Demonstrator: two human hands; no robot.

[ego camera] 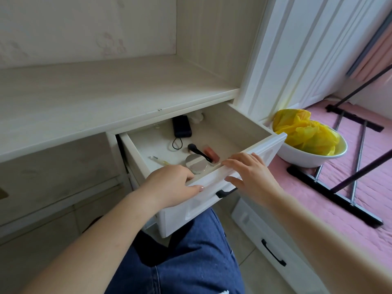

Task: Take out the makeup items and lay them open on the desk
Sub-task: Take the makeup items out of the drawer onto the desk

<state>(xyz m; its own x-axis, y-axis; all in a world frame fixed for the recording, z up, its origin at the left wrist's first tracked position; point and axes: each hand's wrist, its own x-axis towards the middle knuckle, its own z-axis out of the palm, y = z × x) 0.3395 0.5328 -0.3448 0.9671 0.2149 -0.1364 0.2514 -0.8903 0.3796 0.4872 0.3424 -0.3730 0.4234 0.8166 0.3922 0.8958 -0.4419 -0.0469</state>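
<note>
Nearest the camera: blue jeans point(191, 262), forearms running up to an open white drawer point(212, 200) with a black handle point(224, 193) on its front.

Left hand point(169, 185) draped over the front rim, fingers curled down inside toward the round silver compact point(196, 164); fingertips hidden behind the rim, so contact or grip on the compact cannot be told, though probably just touching its near edge. Right hand point(252, 175) laid on the rim just right of the left, fingers straight and relaxed along the top edge, thumb below on the drawer face, holding nothing beyond steadying the front.

Further in, on the drawer floor: compact nearest, a black-handled makeup brush point(198, 150) lying across behind it, a pink rectangular case point(211, 154) just right of the brush, a thin pale pencil-like stick point(159, 160) to the left. At the back, a black power bank point(181, 126) with a loop cord, not makeup by the look of it.

Beyond, bare pale desk point(95, 98); nothing laid out yet. Off to the right, a white basin point(307, 158) holding a yellow bag.

Step in hand: drawer opened, first pick starting. Next move calls for closing fingers round the compact, lifting clear of the rim without dragging the brush resting against it, setting down on the desk, then opening the lid.
</note>
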